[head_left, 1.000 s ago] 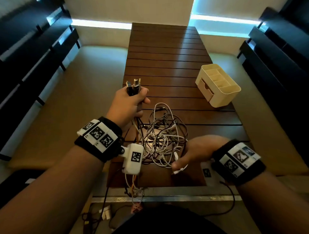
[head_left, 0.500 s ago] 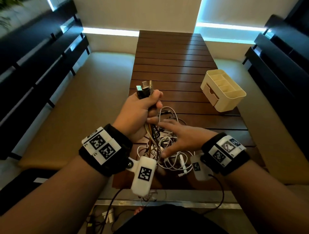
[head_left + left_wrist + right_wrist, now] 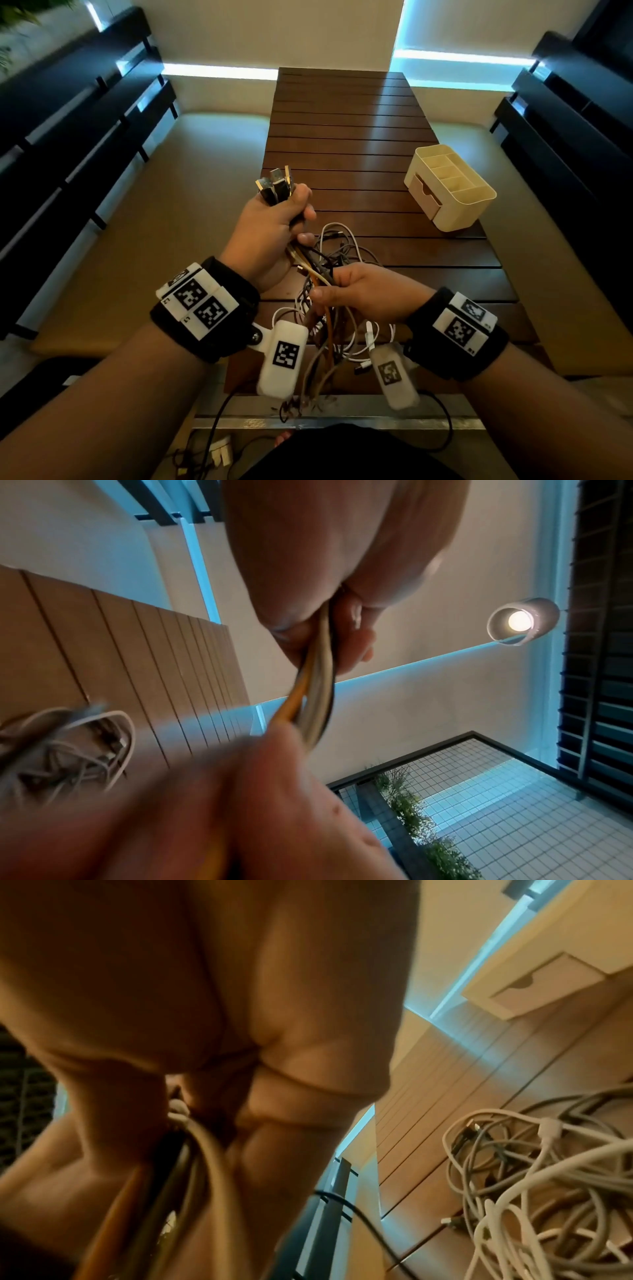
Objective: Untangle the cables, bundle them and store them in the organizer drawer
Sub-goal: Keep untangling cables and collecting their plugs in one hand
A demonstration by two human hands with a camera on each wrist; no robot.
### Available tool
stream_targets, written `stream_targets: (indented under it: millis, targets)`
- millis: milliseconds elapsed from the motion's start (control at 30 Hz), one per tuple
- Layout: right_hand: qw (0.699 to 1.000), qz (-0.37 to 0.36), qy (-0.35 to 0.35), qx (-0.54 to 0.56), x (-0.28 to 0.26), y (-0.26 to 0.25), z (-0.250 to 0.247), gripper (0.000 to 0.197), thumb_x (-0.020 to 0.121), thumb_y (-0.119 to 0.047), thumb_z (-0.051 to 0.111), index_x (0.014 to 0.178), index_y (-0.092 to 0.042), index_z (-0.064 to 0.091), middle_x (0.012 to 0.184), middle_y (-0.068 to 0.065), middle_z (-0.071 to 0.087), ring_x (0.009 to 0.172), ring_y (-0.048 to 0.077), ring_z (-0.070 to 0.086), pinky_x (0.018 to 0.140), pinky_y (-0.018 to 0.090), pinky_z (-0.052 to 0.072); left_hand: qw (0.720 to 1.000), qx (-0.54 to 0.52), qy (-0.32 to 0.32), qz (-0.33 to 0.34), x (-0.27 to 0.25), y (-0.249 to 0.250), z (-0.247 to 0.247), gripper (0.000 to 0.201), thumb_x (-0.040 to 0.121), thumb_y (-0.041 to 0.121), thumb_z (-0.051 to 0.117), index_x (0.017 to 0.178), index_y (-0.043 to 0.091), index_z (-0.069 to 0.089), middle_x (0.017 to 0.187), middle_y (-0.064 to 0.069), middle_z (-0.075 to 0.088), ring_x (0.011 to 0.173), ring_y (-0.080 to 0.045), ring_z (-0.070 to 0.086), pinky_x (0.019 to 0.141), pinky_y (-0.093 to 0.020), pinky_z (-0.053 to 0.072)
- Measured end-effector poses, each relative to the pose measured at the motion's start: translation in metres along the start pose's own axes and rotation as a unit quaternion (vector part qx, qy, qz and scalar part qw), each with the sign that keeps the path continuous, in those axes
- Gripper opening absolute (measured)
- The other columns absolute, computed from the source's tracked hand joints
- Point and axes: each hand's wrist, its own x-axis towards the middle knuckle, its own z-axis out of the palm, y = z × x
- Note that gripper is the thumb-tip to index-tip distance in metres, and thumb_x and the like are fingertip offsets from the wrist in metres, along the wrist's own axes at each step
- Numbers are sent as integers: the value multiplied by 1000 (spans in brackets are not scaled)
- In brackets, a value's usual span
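Note:
My left hand [image 3: 291,219] grips a bunch of cables just below their plugs [image 3: 275,185], which stick up out of the fist. The bunch [image 3: 316,685] of white, orange and dark cables runs down into my right hand [image 3: 330,286], which is closed round it a little lower. A tangled pile of white and grey cables [image 3: 346,253] lies on the wooden table [image 3: 342,137] under both hands; the same pile [image 3: 534,1185] fills the right wrist view. The cream organizer [image 3: 448,186] with its small drawer [image 3: 548,991] shut stands on the table's right side.
Loose cable ends [image 3: 325,377] hang over the table's near edge. Padded benches [image 3: 113,222] flank the table left and right, with dark slatted backs behind them. A metal rail [image 3: 335,423] runs along the near edge.
My right hand left the pile's near side, reached open toward the bunch, and now grips it below my left hand. The left hand kept hold of the plug ends.

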Motion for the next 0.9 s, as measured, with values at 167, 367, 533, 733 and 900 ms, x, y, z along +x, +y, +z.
stream_targets:
  millis: [167,367,533,733,900]
  targets:
    - [997,30,28,-68,-1,13,-9,61,74,-65,65,108,-15,65,107,9,73,95,29,71,86,43,58,998,60,-1,-2,5,-3,-10,14,100,20,54,104,6,52,68,-1,55,51,-8,38,46,-20,41]
    - [985,65,160,-1,-14,35,-26,24,93,-31,62,104,-10,63,99,7,75,86,19,75,79,32,61,977,208,45,-9,10,-23,-43,9,101,17,54,93,11,54,70,-5,53,48,-8,40,47,-23,40]
    - [987,83,141,-2,-18,40,-22,8,91,-10,67,97,-7,63,89,10,75,80,19,75,72,28,60,973,218,73,-15,14,-29,-47,10,102,17,53,93,12,54,70,-4,51,45,-6,38,45,-22,37]
    - [919,61,325,-214,-23,49,-36,18,90,-19,69,93,-31,56,94,-9,63,87,8,64,73,21,53,968,235,83,-14,18,-25,-52,9,101,22,54,96,15,54,70,-2,49,50,-9,39,45,-23,38]
    - [923,82,355,-126,-28,37,-44,91,81,-9,79,152,-33,28,125,-13,49,94,12,65,76,22,53,970,229,81,-9,18,-25,-51,9,101,22,54,94,17,54,69,0,49,51,-9,39,44,-23,38]
